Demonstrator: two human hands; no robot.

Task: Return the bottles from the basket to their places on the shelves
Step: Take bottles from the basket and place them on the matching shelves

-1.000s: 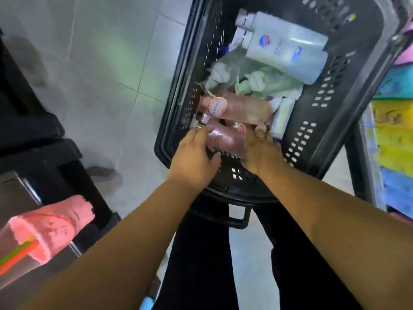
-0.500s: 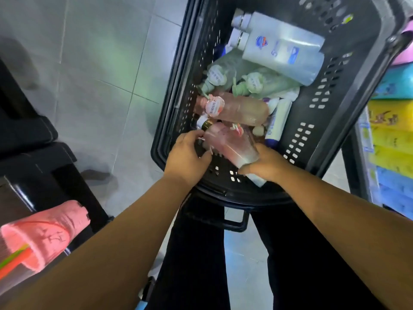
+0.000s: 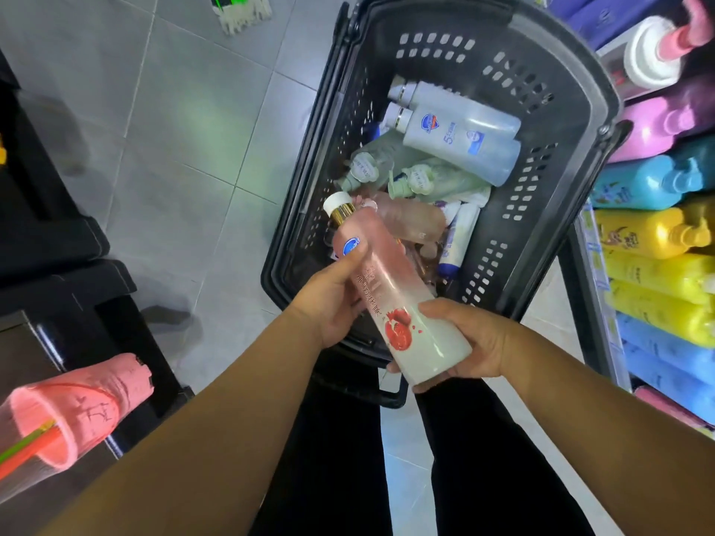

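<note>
A pink-to-white bottle (image 3: pixel 390 288) with a gold neck, white cap and red pomegranate print is lifted above the near rim of the black basket (image 3: pixel 572 195). My left hand (image 3: pixel 329 303) grips its upper half with the thumb near the blue logo. My right hand (image 3: pixel 468 342) holds its white base. Inside the basket lie two pale blue bottles (image 3: pixel 460 133), green pump bottles (image 3: pixel 433 179), another pink bottle (image 3: pixel 410 218) and a small white tube (image 3: pixel 458 237).
Shelves on the right carry rows of pink (image 3: pixel 665 121), blue (image 3: pixel 650 183) and yellow (image 3: pixel 650 234) bottles, close to the basket's side. Black furniture (image 3: pixel 50 241) and a pink cup-shaped object (image 3: pixel 73 408) stand on the left. Grey tiled floor (image 3: pixel 185 121) lies between.
Both hands have lifted the pink bottle out of the basket's near end and raised it toward me; its label now faces up. The view has shifted, showing more of the shelves.
</note>
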